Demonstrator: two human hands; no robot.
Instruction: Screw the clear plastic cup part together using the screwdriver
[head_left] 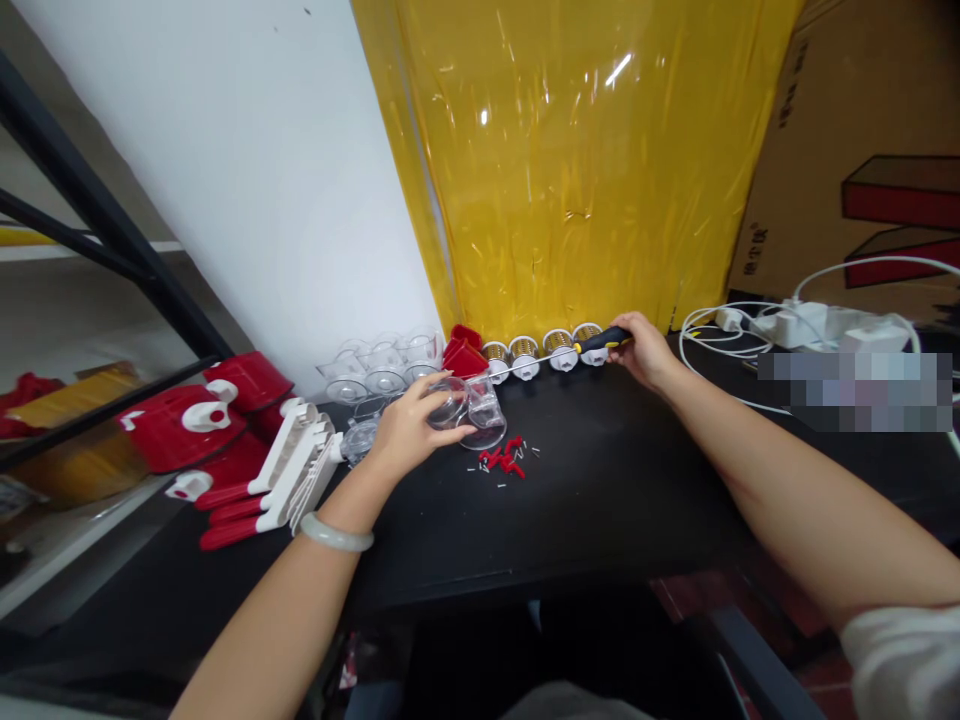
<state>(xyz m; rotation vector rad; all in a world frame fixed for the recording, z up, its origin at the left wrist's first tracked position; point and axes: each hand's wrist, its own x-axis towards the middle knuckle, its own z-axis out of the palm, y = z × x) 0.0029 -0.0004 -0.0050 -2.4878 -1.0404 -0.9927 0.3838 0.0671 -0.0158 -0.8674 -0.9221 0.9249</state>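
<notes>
My left hand (pixel 409 425) is closed around a clear plastic cup (pixel 448 402), tilted just above the black table. In my right hand (pixel 637 350) is a long screwdriver (pixel 600 341) with a black and yellow handle. Its thin shaft points left and reaches toward the clear cup; whether the tip touches it I cannot tell. Another clear plastic part (pixel 486 415) with a round base stands right beside the held cup. In front of it lie small red plastic parts (pixel 504 457) and several tiny screws (pixel 480 468).
Along the back stand several white-rimmed metal mesh cylinders (pixel 560 350), red pieces (pixel 463 352) and a row of clear cups (pixel 382 365). Red housings (pixel 184 425) and white parts with red handles (pixel 277 480) sit at left. White cables and adapters (pixel 802 325) occupy the right.
</notes>
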